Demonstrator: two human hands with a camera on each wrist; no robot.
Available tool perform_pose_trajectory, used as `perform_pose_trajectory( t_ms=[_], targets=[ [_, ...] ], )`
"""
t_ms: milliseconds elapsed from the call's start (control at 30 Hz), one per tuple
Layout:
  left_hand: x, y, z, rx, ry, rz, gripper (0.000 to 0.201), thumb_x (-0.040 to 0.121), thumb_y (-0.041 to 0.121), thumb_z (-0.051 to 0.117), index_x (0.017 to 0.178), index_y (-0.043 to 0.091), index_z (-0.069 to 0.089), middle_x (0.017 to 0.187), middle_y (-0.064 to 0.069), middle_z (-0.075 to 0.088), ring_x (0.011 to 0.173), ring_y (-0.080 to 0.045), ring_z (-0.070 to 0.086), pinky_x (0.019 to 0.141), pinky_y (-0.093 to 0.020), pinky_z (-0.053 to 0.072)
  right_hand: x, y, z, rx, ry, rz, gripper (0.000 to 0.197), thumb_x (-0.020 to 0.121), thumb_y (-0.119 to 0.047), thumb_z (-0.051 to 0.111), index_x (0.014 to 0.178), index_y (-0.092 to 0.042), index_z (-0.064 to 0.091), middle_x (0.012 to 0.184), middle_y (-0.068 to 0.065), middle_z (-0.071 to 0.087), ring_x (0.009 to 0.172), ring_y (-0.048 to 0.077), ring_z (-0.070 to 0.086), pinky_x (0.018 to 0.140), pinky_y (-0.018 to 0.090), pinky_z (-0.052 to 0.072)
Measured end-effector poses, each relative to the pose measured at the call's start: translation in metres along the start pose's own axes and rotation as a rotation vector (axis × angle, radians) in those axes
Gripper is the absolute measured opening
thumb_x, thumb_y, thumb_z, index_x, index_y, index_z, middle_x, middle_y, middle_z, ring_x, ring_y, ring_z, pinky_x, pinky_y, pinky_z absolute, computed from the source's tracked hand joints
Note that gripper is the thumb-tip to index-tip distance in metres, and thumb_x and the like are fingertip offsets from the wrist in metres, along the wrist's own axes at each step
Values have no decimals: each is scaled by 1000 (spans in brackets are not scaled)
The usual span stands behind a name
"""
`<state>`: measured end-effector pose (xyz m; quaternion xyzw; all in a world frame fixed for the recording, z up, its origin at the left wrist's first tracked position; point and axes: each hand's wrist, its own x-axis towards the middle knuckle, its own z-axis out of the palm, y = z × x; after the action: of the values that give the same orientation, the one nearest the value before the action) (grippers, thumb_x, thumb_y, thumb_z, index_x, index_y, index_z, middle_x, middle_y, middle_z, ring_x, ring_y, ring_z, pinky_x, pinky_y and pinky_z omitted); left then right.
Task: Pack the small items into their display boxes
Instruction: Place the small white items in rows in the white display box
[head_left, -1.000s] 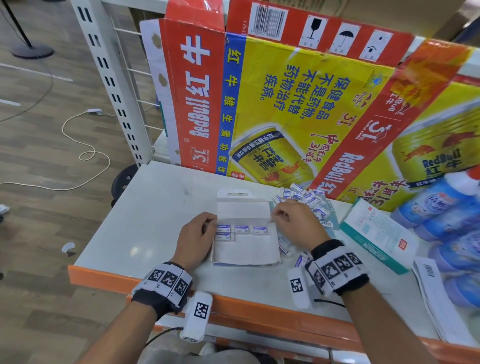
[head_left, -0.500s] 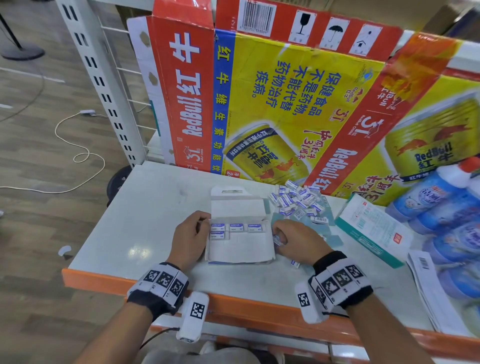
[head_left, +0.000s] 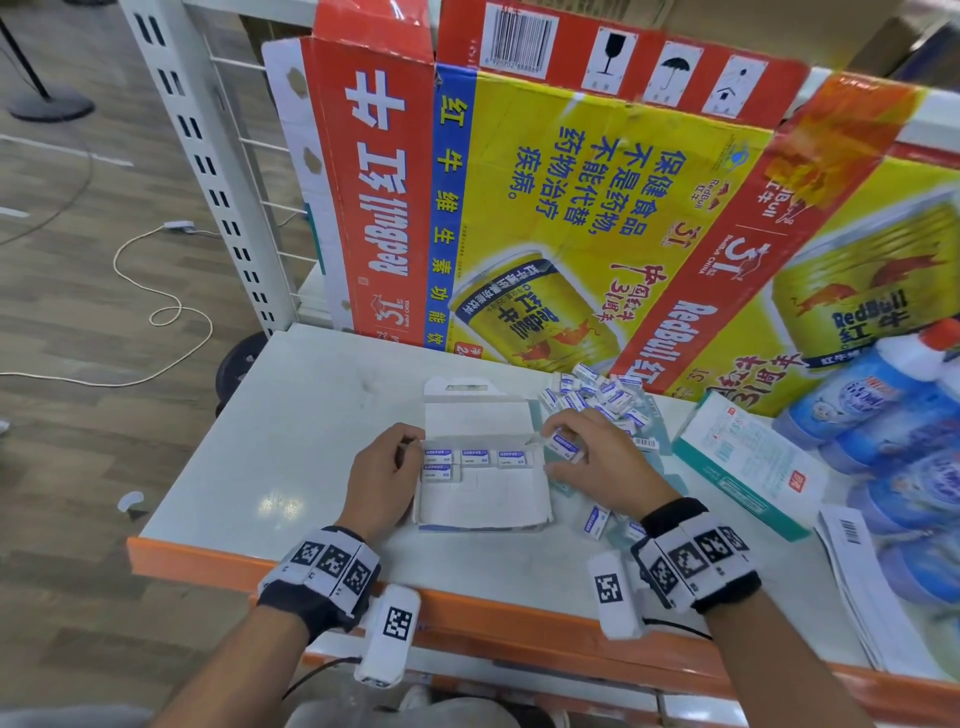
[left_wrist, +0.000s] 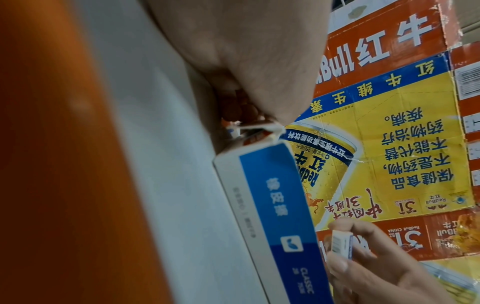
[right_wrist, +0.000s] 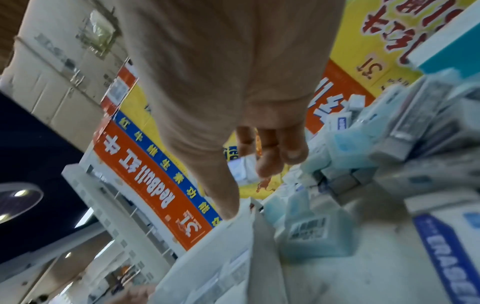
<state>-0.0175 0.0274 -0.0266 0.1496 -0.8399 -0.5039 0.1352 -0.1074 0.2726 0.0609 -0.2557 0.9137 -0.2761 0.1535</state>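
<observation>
An open white display box (head_left: 483, 496) lies flat in the middle of the table. Three small white-and-blue erasers (head_left: 475, 458) sit in a row along its far side, with one more (head_left: 441, 473) below them at the left. My left hand (head_left: 410, 452) grips the box's left wall; its fingers (left_wrist: 235, 111) curl at the box (left_wrist: 280, 205) corner. My right hand (head_left: 558, 441) pinches one eraser (head_left: 565, 447) just above the box's far right corner, also visible as the eraser (left_wrist: 341, 244) in the left wrist view. A heap of loose erasers (head_left: 597, 392) lies behind.
Printed red and yellow cardboard (head_left: 571, 208) stands along the back. A teal-and-white carton (head_left: 748, 462), blue bottles (head_left: 893, 415) and papers (head_left: 857, 571) crowd the right side. A few erasers (head_left: 597, 519) lie by my right wrist. The orange table edge (head_left: 467, 608) is near me.
My right hand dropped from the far heap to the table right of the box, then rose to the box's far right corner with an eraser. The left hand stayed put.
</observation>
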Motion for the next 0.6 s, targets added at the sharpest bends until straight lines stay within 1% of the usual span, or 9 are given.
perform_pose_trajectory(
  t_ms=[33, 100, 167, 200, 267, 367, 467, 533, 600],
  targets=[
    [0, 0, 0, 0, 3, 2, 16, 95, 12, 49, 92, 20, 63, 78, 7, 67, 66, 3, 57, 56, -5, 37, 1, -4, 3, -27, -7, -26, 27, 84, -20, 65, 103, -34, 54, 96, -8, 47, 82, -4, 45, 66, 10, 34],
    [1, 0, 1, 2, 12, -2, 16, 94, 12, 50, 91, 21, 62, 77, 7, 67, 67, 2, 57, 57, -5, 37, 3, -13, 10, -79, -29, -94, 26, 86, -17, 61, 109, -28, 56, 100, -3, 52, 85, 7, 48, 68, 18, 35],
    [1, 0, 1, 5, 13, 0, 16, 94, 12, 50, 91, 21, 62, 77, 6, 67, 67, 0, 58, 58, -6, 38, 6, -22, 18, -97, -45, -127, 31, 87, -17, 58, 116, -26, 54, 108, -4, 59, 90, 11, 53, 74, 24, 39],
    [1, -1, 0, 7, 12, 4, 16, 94, 12, 50, 91, 21, 63, 77, 6, 67, 68, -1, 58, 58, -6, 38, 8, -27, 23, -108, -50, -123, 32, 87, -18, 58, 118, -25, 52, 110, -4, 61, 91, 12, 55, 74, 26, 41],
    [1, -1, 0, 8, 10, 9, 15, 94, 12, 50, 91, 21, 63, 76, 5, 67, 68, -1, 57, 58, -7, 38, 11, -35, 31, -165, -71, -107, 30, 87, -22, 59, 115, -23, 48, 110, -2, 64, 94, 18, 59, 74, 30, 46],
    [1, -2, 1, 15, 16, 21, 15, 94, 13, 50, 90, 22, 61, 75, 7, 65, 69, 3, 56, 58, -6, 38, 16, -42, 41, -261, -95, -165, 18, 87, -22, 57, 105, -19, 52, 105, 0, 58, 88, 22, 58, 69, 33, 45],
    [1, -3, 1, 18, 22, 28, 14, 94, 13, 50, 91, 21, 62, 75, 5, 66, 69, 0, 57, 59, -6, 38, 20, -43, 47, -339, -106, -177, 21, 89, -21, 56, 110, -18, 57, 109, 1, 44, 81, 25, 55, 62, 29, 36],
    [2, -4, 2, 24, 18, 29, 14, 94, 15, 50, 92, 20, 63, 75, 2, 67, 66, -4, 57, 58, -7, 38, 23, -43, 51, -394, -118, -167, 24, 89, -17, 54, 113, -17, 58, 111, 3, 43, 82, 28, 56, 62, 28, 33],
    [3, -4, 2, 28, 10, 26, 14, 94, 16, 50, 93, 20, 63, 76, 2, 67, 68, -7, 58, 59, -8, 39, 26, -44, 55, -412, -131, -165, 25, 90, -13, 52, 114, -14, 57, 112, 6, 44, 83, 31, 56, 62, 31, 35]
  ],
)
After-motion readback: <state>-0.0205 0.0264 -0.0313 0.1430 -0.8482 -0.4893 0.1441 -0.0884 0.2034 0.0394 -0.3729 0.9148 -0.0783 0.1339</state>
